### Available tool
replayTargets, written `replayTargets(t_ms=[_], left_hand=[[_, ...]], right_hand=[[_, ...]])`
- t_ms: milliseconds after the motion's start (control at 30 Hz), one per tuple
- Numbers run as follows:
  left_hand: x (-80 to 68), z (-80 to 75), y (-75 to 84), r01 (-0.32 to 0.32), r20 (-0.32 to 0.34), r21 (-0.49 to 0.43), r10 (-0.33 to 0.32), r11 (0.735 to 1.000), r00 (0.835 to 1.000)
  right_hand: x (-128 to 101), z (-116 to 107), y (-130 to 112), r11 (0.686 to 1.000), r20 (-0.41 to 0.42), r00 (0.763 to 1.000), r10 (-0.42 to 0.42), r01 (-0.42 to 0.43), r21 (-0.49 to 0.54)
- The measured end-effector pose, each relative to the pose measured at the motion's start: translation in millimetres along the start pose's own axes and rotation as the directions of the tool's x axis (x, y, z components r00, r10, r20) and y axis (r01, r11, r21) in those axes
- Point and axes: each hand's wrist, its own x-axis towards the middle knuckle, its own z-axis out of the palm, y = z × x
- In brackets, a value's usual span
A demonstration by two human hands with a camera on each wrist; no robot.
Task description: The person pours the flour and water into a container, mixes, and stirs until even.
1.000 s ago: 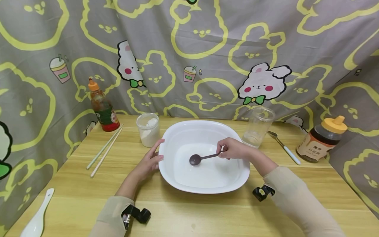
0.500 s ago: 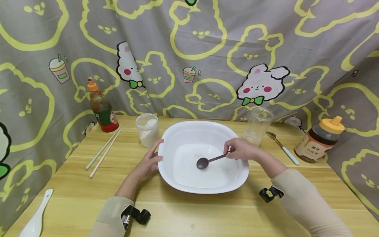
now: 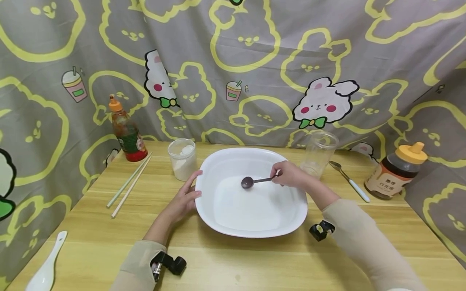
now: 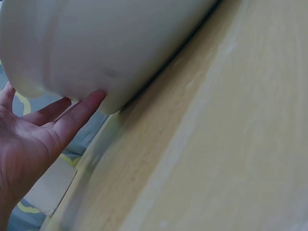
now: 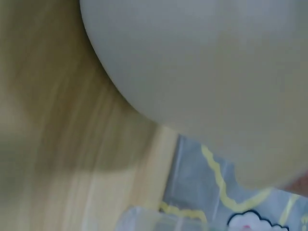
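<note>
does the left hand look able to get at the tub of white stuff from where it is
Probably yes. The left hand holds nothing up, its fingers just touching the white basin, and the tub stands just beyond them with nothing visible between.

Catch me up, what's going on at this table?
A person's right hand holds a dark brown, round-bowled spoon by its handle, the bowl inside a white basin with rounded corners. The left hand has its fingers against the basin's left side. A clear round tub of white powdery stuff stands uncovered just left of the basin. Whether the spoon touches the basin's bottom is hard to tell.
</note>
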Motion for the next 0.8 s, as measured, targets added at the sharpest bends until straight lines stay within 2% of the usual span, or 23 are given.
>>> replayTargets(t_ms=[200, 300, 400, 533, 633, 800], left_hand=[[-0.1, 1.1, 1.1, -0.003, 0.007, -0.006, 0.003, 1.0, 1.0], [-0.3, 0.7, 1.4, -0.005, 0.007, -0.004, 0.005, 1.0, 1.0], [0.2, -0.3, 1.2, -0.007, 0.006, 0.001, 0.007, 1.0, 1.0], [0.3, -0.7, 1.0, -0.003, -0.001, -0.002, 0.003, 1.0, 1.0], [0.1, -0.1, 1.2, -0.001, -0.005, -0.005, 0.001, 1.0, 1.0], [-0.1, 1.1, 0.7, -0.007, 0.0, -0.007, 0.007, 1.0, 1.0]], right_hand=[[-1.0, 13.6, -5.0, 0.994, 0.127, 0.988, -0.085, 0.075, 0.081], [-11.0, 9.8, -5.7, 0.994, 0.189, 0.978, -0.094, 0.08, 0.079], [-23.4, -1.6, -3.3, 0.995, 0.209, 0.974, -0.094, 0.085, 0.052], [-35.4, -20.5, 3.4, 0.995, 0.168, 0.982, -0.08, 0.09, -0.052], [-38.1, -30.8, 6.4, 0.988, 0.098, 0.995, -0.032, 0.046, -0.148], [-29.0, -33.4, 8.7, 0.976, -0.015, 0.999, 0.035, -0.038, -0.216]])
